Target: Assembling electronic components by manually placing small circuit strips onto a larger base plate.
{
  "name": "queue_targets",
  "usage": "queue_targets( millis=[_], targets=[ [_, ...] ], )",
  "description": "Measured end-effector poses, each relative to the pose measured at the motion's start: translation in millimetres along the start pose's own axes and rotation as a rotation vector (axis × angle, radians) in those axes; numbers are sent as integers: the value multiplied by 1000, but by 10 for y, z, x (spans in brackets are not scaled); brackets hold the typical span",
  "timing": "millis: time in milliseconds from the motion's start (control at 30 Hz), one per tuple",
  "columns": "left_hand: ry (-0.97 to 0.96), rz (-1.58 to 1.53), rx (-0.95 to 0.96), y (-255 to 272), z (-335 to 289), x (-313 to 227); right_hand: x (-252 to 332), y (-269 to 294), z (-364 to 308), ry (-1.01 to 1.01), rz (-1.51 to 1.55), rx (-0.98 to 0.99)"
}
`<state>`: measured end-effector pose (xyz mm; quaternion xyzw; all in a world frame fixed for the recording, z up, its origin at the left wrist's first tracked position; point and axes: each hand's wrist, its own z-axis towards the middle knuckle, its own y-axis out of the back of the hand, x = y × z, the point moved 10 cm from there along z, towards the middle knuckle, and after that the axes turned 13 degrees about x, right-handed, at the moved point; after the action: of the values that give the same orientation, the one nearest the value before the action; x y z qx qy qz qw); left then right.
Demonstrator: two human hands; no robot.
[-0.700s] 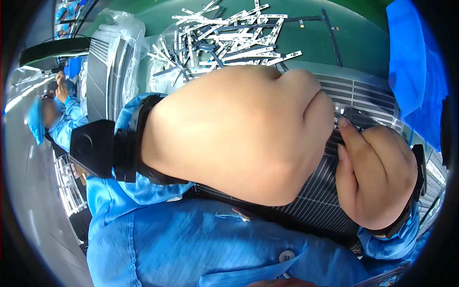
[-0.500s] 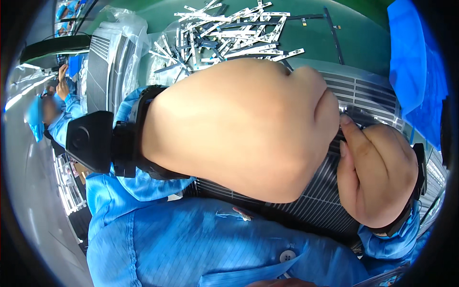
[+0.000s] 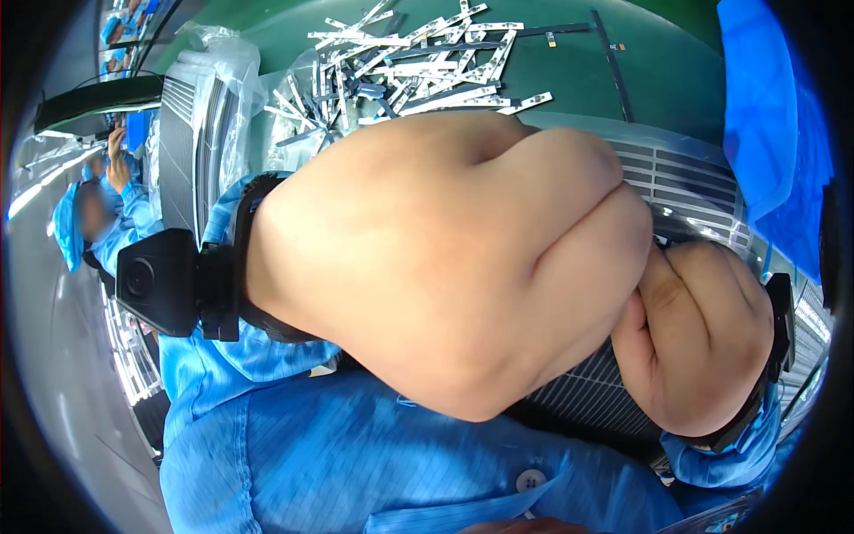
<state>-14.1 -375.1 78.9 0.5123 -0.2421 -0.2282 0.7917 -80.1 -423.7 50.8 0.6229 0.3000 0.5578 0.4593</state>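
My left hand point(image 3: 454, 267) fills the middle of the view, very near the camera, its back toward me. Its fingers are curled closed, and their tips are hidden behind the hand. Against it on the right is my right hand point(image 3: 698, 334), fingers bent and pressed together, with the fingertips covered by the left hand. Whatever the two hands pinch between them cannot be made out. Beneath them lies a dark slotted tray point(image 3: 592, 400), largely covered; ribbed rows point(image 3: 685, 182) with grey bars show beyond the hands.
A heap of thin white and black strips point(image 3: 427, 67) lies on the green tabletop point(image 3: 569, 76). At left stand ribbed trays in clear plastic wrap point(image 3: 209, 116). Blue sheeting point(image 3: 769, 116) hangs at right. A person in blue point(image 3: 116, 209) is at far left.
My left hand has shifted right and rolled, and now overlaps the fingertips of my right hand, which were showing before. My right hand has moved slightly left. The strips stay in their heap.
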Motion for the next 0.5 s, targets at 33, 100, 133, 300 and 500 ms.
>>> queue_targets(
  millis=[33,100,133,300,500],
  targets=[
    [22,2,-63,35,-29,10,-1,8,-1,4,2,-17],
    [50,7,-122,108,-100,74,-4,-13,5,12,10,-4],
    [52,-194,-9,47,-111,202,-10,-8,-2,10,10,5],
    [433,-760,306,-248,-137,516,-17,68,-16,-3,-3,35],
    [540,-844,259,-283,-305,560,25,43,27,37,-7,65]
  ],
)
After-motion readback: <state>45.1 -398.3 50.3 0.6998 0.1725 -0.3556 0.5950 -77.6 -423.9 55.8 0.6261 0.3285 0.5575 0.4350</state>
